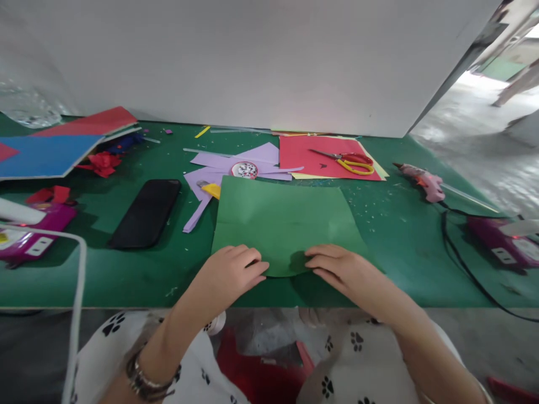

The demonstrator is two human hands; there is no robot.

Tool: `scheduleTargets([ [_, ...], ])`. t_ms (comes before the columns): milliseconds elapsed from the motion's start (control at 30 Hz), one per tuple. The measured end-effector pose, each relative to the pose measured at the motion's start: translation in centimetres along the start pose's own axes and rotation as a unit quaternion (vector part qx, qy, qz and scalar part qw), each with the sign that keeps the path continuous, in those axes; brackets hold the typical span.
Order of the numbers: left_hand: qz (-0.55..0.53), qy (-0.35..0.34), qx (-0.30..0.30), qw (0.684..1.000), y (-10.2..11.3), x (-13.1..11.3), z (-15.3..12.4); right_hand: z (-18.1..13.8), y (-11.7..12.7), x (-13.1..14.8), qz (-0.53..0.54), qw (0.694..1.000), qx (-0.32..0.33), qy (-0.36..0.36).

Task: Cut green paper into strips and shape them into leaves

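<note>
Work surface: a green table mat [126,269] backed by a plain white board [252,56]; a concrete floor shows at far right.

- Green paper sheet [282,219]: lies flat at the middle of the mat, near the front edge. Its near edge bows outward between the hands; whether it is folded there cannot be told.
- Left hand [233,269]: not clamped, fingers bent and close together, tips pressing the sheet's near edge. A bracelet [143,381] is on the wrist.
- Right hand [337,269]: not clamped, fingers stretched flat on the same edge, just apart from the left.
- Black phone [145,213]: left of the sheet, screen dark.
- Purple paper pieces [252,157]: behind the sheet, partly covered by it; a small round dish [245,169] sits on them, contents too small to make out.
- Scissors [349,161]: red and yellow handles, on a red sheet [311,160].
- Pink glue gun [423,180]: right side, with a black cable [463,264] nearby.
- Purple power strips, left [29,235] and right [501,241]: both cut off by the frame; labels too blurred to read.
- Blue sheet [42,154]: far left, cut off.
</note>
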State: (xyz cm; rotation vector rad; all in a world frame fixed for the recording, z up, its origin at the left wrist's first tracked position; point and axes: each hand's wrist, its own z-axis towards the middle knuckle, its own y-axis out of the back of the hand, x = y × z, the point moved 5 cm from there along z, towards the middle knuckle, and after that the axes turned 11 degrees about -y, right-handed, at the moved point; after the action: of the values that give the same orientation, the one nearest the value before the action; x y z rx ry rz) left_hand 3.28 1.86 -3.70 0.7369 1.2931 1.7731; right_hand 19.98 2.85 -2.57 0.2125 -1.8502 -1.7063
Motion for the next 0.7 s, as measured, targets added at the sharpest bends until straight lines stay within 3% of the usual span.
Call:
scheduleTargets([
  [133, -0.065, 0.049, -0.003, 0.997, 0.2, 0.5, -1.0, -0.7, 1.4, -2.7, 0.030, 0.997, 0.046, -0.060],
  [233, -0.034, 0.074, -0.021, 0.996, 0.2, 0.6, -0.9, -0.8, 1.5, -2.9, -0.059, 0.994, -0.021, -0.094],
  [300, 0.007, 0.074, -0.031, 0.997, 0.0, 0.4, -0.4, -0.5, 0.9, -1.6, -0.114, 0.987, -0.083, -0.079],
  [467, 0.090, 0.057, -0.061, 0.992, 0.2, 0.0, 0.3, 0.5, -1.4, 1.7, -0.100, 0.985, -0.138, 0.011],
  [700, 0.110, 0.029, -0.028, 0.993, 0.6, 0.4, -0.2, 1.7, -1.2, 0.6, -0.168, 0.973, -0.156, -0.007],
])
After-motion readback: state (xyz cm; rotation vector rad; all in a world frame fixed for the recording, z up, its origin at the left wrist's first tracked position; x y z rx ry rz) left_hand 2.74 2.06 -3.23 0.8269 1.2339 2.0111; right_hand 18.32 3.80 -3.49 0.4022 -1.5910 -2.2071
